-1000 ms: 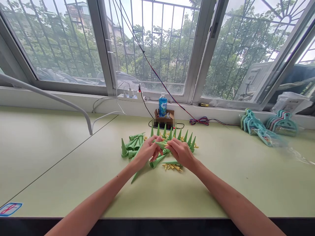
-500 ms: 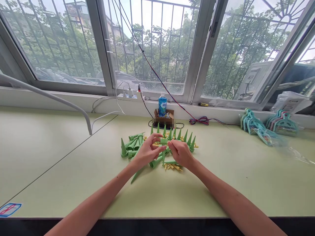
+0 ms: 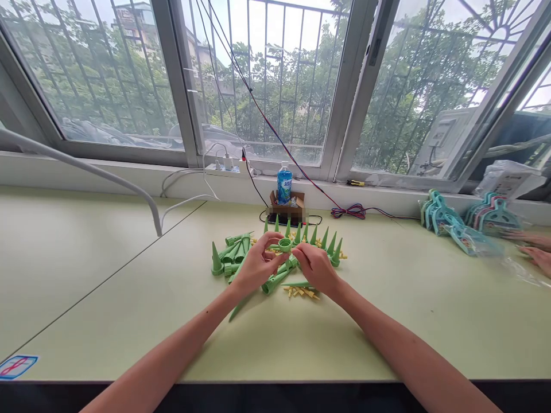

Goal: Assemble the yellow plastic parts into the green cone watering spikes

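Note:
My left hand (image 3: 262, 263) holds a green plastic watering spike (image 3: 284, 245) between thumb and fingers. Its round hollow cap end is tilted toward me. My right hand (image 3: 317, 265) is closed in a pinch against the side of this spike; what sits between its fingertips is hidden. Behind the hands, a row of green spikes (image 3: 325, 237) stands points up, with small yellow tips (image 3: 343, 255) among them. Left of my left hand lies a pile of loose green spikes (image 3: 232, 252). Below my right hand is a small heap of yellow tips (image 3: 301, 293).
A blue liquid bottle (image 3: 284, 186) stands in a small cardboard box (image 3: 287, 213) by the window. A bundled cable (image 3: 349, 211) lies right of it. Packaged dustpan-like items (image 3: 493, 215) sit at the far right, where another person's hand (image 3: 538, 257) reaches in.
The spike in my left hand has tipped so its open round end now faces me. My right hand has shifted slightly left. Another person's hands have come in at the right edge.

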Demonstrator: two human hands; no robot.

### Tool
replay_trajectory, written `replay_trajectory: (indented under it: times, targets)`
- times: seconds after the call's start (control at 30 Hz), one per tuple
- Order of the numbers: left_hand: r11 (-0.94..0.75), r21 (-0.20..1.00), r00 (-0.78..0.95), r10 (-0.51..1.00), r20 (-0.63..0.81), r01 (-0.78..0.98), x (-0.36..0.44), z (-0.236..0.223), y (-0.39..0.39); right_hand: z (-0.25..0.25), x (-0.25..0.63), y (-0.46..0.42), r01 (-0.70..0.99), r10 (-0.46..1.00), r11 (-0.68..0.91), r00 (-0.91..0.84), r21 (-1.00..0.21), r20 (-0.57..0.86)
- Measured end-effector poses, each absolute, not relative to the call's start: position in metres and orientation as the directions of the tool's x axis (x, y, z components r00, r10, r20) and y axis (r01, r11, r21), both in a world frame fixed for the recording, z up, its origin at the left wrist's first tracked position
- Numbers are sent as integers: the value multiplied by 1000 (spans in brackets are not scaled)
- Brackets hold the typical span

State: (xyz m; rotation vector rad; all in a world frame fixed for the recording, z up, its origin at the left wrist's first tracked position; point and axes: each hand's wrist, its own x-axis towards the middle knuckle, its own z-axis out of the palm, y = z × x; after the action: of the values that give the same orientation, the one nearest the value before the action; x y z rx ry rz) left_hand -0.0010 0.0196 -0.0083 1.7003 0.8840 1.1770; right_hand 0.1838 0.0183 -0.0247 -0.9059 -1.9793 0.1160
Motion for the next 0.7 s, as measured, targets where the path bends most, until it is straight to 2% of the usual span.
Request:
replay_trajectory:
  times: [0.2,0.37,0.5,0.7]
  targets:
    - [-347,938,253,907,336,-1,3,-5,20,-24,186,21,566,635,701,-220,-433,741]
    - [-202,977,265,941,212,-63,2,4,17,-25,189,23,561,529,780,-357,-277,770]
    - [-113,993,306,944,121,-43,-1,3,18,-23,188,21,559,458,816,-470,-147,754]
    - [-88,995,354,930,100,-50,-1,0,20,-18,188,19,569,426,817,-492,-89,759]
